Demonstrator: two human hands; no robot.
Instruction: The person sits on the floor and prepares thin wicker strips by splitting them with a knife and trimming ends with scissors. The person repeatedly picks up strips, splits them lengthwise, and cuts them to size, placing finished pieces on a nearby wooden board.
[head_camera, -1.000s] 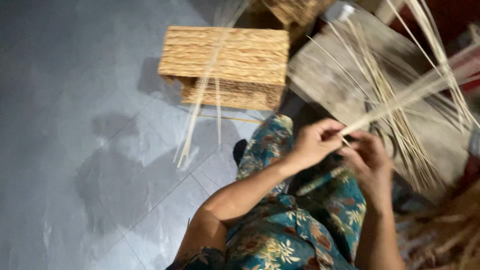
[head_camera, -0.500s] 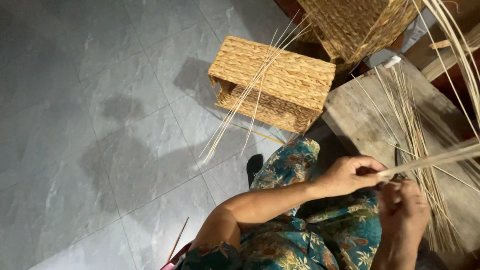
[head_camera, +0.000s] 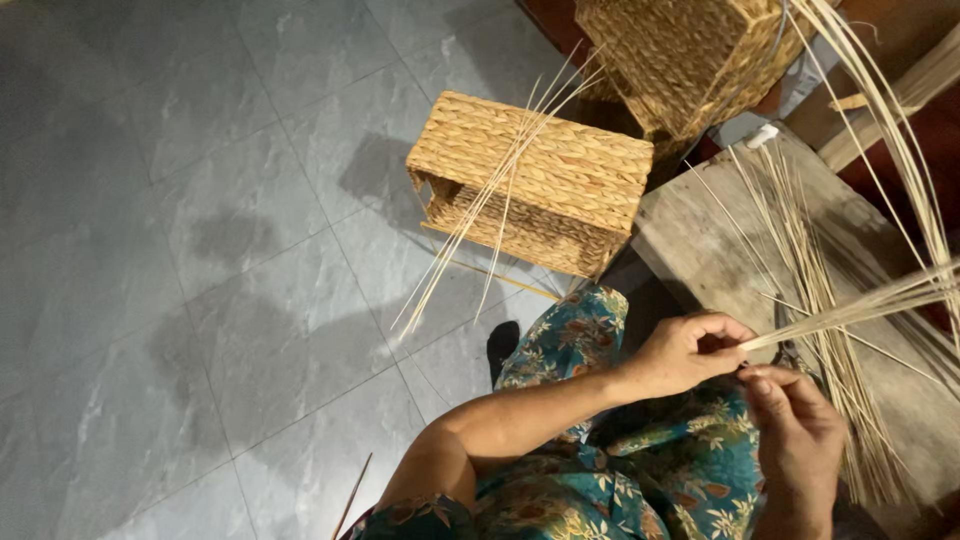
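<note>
The grey tiled floor (head_camera: 180, 250) fills most of the view. A wooden bench (head_camera: 700, 250) lies at the right with thin sticks (head_camera: 820, 300) spread on it. A woven basket (head_camera: 540, 185) sits on the floor, long sticks leaning on it. The left hand (head_camera: 690, 352) is closed around a bundle of sticks (head_camera: 860, 305). The right hand (head_camera: 795, 440) pinches the bundle's end

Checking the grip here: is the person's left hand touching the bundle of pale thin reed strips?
Touching. The head view shows the left hand closed around the near end of the bundle of pale thin reed strips, fingers curled over it with no gap.
</note>
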